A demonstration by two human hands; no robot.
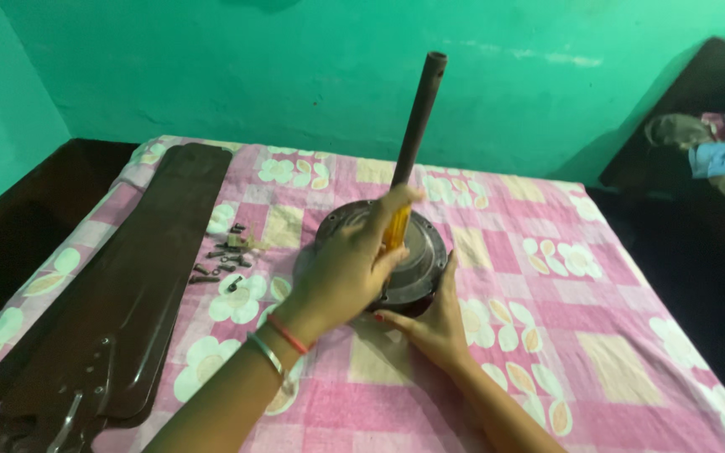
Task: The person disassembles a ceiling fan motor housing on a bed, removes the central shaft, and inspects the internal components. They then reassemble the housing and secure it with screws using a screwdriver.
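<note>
Nearest the camera, on the pink flowered sheet (631, 352), the right hand (431, 323) lies open, palm and fingers pressed against the near edge of the round fan motor (417, 264), while the left hand (354, 264) is closed around a yellow-handled screwdriver (396, 228) set on the motor's top. Bare cloth spreads to the right; dark fan blades (127, 294) lie along the left edge, with loose screws (224, 256) between blades and motor. Beyond, the motor's dark rod (419, 117) rises tilted before the green wall (253, 75).

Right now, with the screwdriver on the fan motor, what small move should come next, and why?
Probably turn the yellow-handled screwdriver: the left hand grips it tip-down on the fan motor, and the right hand braces the motor's near edge.
</note>
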